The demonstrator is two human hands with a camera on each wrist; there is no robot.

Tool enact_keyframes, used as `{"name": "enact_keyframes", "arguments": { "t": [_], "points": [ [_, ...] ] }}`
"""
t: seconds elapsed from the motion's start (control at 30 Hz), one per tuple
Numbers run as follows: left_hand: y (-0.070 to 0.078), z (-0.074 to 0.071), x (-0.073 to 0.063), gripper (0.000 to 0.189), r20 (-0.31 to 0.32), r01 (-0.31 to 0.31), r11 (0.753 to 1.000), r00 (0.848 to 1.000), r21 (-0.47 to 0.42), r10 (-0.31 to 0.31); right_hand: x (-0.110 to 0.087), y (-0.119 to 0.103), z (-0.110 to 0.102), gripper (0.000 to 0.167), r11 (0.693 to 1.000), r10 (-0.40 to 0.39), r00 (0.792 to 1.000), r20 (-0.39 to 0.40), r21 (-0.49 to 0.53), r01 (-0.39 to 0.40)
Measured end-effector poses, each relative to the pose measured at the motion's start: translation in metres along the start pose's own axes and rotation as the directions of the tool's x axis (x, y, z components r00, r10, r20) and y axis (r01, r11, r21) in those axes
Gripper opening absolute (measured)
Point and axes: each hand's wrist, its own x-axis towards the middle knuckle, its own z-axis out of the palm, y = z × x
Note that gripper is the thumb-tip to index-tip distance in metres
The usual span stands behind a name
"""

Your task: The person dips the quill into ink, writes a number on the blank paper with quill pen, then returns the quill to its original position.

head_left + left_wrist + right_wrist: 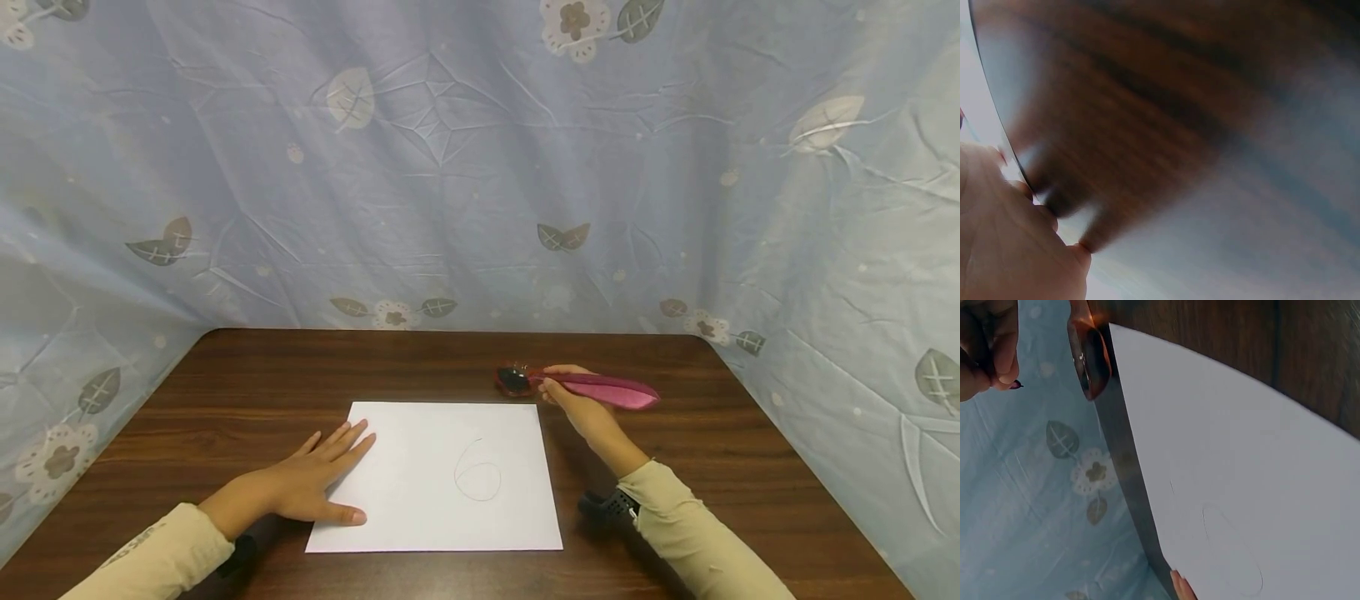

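Note:
A white sheet of paper (pixel 405 492) lies on the dark wooden table, with a thin-lined figure 6 (pixel 477 482) drawn on its right half. My left hand (pixel 318 479) rests palm down with fingers spread, its fingertips and thumb over the sheet's left edge. Beyond the paper's far right corner, my right hand (pixel 581 400) pinches a slim pink feather-shaped pen (pixel 615 390). Its broad end points right, and a small dark tip shows below the fingers in the right wrist view. Just left of this hand are dark-lensed sunglasses (pixel 514 381) with a reddish frame, partly hidden in the head view.
The brown table (pixel 247 375) reaches back to a pale blue curtain (pixel 450 208) with leaf and flower prints, which also hangs along both sides. A dark strap (pixel 611 507) is on the right wrist below the sleeve (pixel 690 533).

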Motion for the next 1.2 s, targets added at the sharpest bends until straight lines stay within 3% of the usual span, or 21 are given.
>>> {"name": "enact_keyframes", "arguments": {
  "t": [0.23,0.37,0.47,0.57,0.67,0.83,0.9,0.97,1.03,1.13,1.2],
  "points": [
    [0.000,0.000,0.000,0.105,-0.001,0.002,1.000,1.000,0.002,-0.002,0.007,0.003,-0.014,0.028,0.981,-0.081,0.996,-0.036,-0.182,0.073],
    [0.000,0.001,0.000,0.106,-0.001,0.002,1.000,1.000,0.003,-0.002,0.009,0.004,-0.019,0.022,0.946,-0.208,0.976,-0.061,-0.266,0.185],
    [0.000,0.001,0.000,0.105,-0.003,0.004,1.000,1.000,0.001,-0.004,0.011,0.005,-0.022,0.018,0.878,-0.377,0.926,-0.031,-0.329,0.347],
    [0.001,0.000,-0.001,0.105,-0.003,0.007,1.000,1.000,-0.003,-0.007,0.014,0.007,-0.025,0.015,0.774,-0.500,0.866,0.000,-0.449,0.447],
    [0.002,-0.001,-0.001,0.105,-0.003,0.007,1.000,1.000,-0.005,-0.007,0.017,0.008,-0.028,0.013,0.696,-0.526,0.850,0.023,-0.562,0.447],
    [0.003,-0.001,-0.001,0.105,-0.008,0.003,1.000,1.000,0.001,-0.003,0.019,0.009,-0.031,0.014,0.539,-0.555,0.827,0.091,-0.717,0.441],
    [0.002,0.000,0.000,0.105,-0.010,0.002,1.000,1.000,0.006,-0.002,0.019,0.010,-0.032,0.016,0.503,-0.558,0.823,0.110,-0.743,0.441],
    [0.002,0.000,0.000,0.106,-0.011,0.001,1.000,1.000,0.008,-0.001,0.020,0.011,-0.033,0.019,0.500,-0.535,0.837,0.114,-0.756,0.422],
    [0.001,0.000,0.000,0.106,-0.013,0.001,1.000,1.000,0.008,-0.001,0.022,0.013,-0.034,0.022,0.530,-0.504,0.858,0.102,-0.748,0.401],
    [0.001,0.000,0.000,0.106,-0.017,0.000,1.000,1.000,0.006,0.000,0.024,0.016,-0.036,0.025,0.629,-0.453,0.888,0.079,-0.678,0.381],
    [0.001,0.000,0.000,0.106,-0.018,-0.001,1.000,1.000,0.005,0.001,0.026,0.018,-0.037,0.026,0.718,-0.417,0.907,0.056,-0.592,0.366]
  ]
}}
